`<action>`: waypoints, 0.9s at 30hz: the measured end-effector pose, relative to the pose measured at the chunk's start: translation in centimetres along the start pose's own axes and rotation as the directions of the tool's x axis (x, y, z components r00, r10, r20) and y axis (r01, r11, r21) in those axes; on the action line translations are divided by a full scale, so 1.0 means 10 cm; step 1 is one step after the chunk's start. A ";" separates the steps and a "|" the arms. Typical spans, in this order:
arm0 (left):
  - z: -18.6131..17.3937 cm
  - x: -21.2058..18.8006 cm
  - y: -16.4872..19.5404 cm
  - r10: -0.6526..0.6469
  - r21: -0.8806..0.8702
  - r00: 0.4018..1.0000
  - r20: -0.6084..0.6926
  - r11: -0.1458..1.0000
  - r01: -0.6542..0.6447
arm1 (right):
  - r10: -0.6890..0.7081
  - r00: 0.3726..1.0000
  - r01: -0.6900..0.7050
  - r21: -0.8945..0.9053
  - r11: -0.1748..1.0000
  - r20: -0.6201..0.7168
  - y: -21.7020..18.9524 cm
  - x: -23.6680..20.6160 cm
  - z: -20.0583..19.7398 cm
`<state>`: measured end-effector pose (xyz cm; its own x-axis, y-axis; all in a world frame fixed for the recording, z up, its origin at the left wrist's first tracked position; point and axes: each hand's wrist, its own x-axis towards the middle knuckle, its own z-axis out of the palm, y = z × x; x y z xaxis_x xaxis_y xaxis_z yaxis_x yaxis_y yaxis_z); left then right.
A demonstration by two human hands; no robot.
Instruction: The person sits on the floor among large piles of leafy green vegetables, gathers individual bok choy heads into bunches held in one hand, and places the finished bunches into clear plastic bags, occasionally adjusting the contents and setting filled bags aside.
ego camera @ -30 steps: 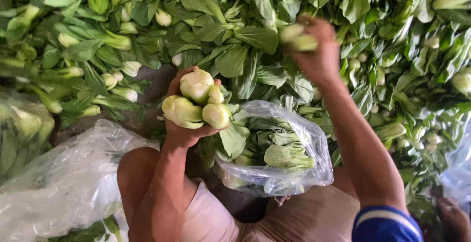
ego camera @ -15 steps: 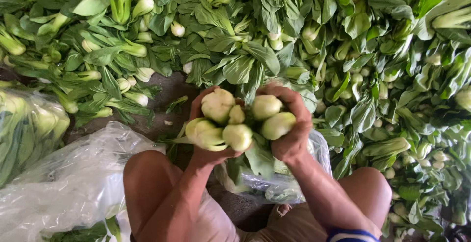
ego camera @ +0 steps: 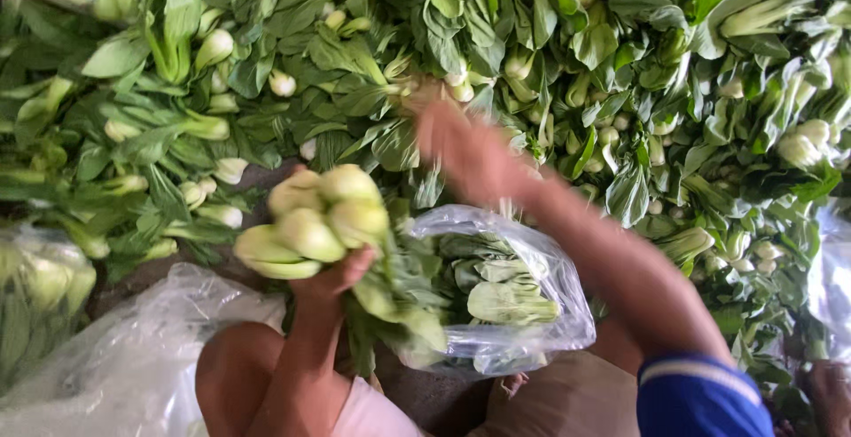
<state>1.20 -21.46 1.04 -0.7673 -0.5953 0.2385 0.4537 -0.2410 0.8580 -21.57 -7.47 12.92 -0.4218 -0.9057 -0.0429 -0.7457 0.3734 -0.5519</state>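
Left hand (ego camera: 332,279), fingers curled around a bunch of about five bok choy heads (ego camera: 312,220) with smooth, pale bulbous bases, leaves hanging below the grip. Just right of the grip, one crinkled clear plastic bag (ego camera: 523,313) holds more bok choy. Above it, right hand (ego camera: 470,153), motion-blurred, reaches over the leafy pile (ego camera: 620,65); finger position cannot be told.

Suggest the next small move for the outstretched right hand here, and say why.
Probably pick one more bok choy from the pile. The right hand is empty and blurred, stretched over the loose heads, while the left hand grips a bunch of bok choy stem ends up, beside the open plastic bag that already holds some.
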 end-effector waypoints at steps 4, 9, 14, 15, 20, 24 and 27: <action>-0.12 0.10 -0.07 -0.007 -0.022 0.998 -0.064 1.000 0.005 | -0.105 0.690 -0.430 -0.523 0.736 -0.716 1.32 0.77 -0.72; -0.09 0.14 -0.20 -0.047 -0.034 0.997 -0.066 0.998 0.045 | 0.282 0.771 -0.520 -0.308 0.797 -0.572 2.00 0.57 -0.73; -0.12 0.23 -0.28 -0.073 -0.030 0.995 -0.068 0.997 0.071 | 0.401 0.821 -0.531 -0.287 0.797 -0.406 1.45 -0.21 -0.48; -0.12 0.25 -0.29 -0.077 -0.031 0.995 -0.067 0.997 0.075 | 0.417 0.813 -0.537 -0.246 0.807 -0.406 1.38 -0.21 -0.46; 0.01 0.23 -0.31 -0.099 -0.057 0.993 -0.065 0.994 0.095 | 0.021 0.957 -0.217 -0.662 0.718 -0.290 1.39 0.20 -0.18; 0.04 0.22 -0.22 -0.116 -0.026 0.992 -0.051 0.993 0.115 | -0.161 0.972 -0.030 -0.764 0.644 -0.173 1.33 0.27 -0.04; 0.04 0.26 -0.13 -0.045 0.017 0.998 -0.034 0.999 0.045 | 0.377 0.805 -0.438 -0.031 0.898 -0.459 1.29 0.19 -0.34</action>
<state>-1.55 -22.40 0.68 -0.7711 -0.6094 0.1845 0.4108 -0.2549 0.8754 -33.76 -3.69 8.52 -0.8569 -0.4963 0.1394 -0.5011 0.7383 -0.4515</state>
